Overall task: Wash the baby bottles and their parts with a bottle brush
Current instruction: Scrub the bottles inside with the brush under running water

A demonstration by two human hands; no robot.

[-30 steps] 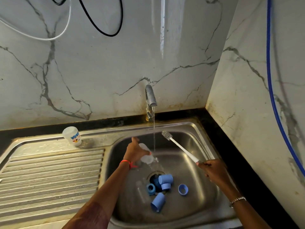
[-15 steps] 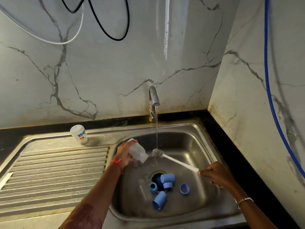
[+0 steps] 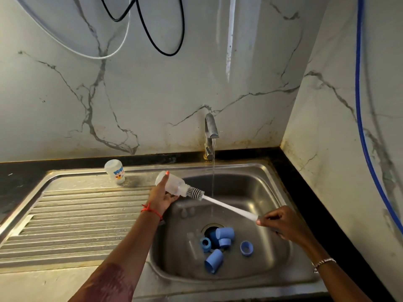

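My left hand (image 3: 160,198) grips a clear baby bottle (image 3: 172,185), held on its side over the left edge of the steel sink (image 3: 268,192) with its mouth pointing right. The grey bristle head of the bottle brush (image 3: 226,204) sits at the bottle's mouth, partly inside. My right hand (image 3: 281,223) pinches the end of the white brush handle. Several blue caps and rings (image 3: 220,243) lie around the drain. A second clear bottle (image 3: 115,171) with a printed label stands upside down on the drainboard.
Water runs in a thin stream from the tap (image 3: 211,131) into the basin. The ribbed drainboard (image 3: 72,221) stretches to the left. Marble walls close in behind and on the right, where a blue hose (image 3: 362,118) hangs. Cables loop on the back wall.
My left hand lifted the bottle away from the water stream and turned it sideways. My right hand swung the brush down and left until its head reached the bottle's mouth.
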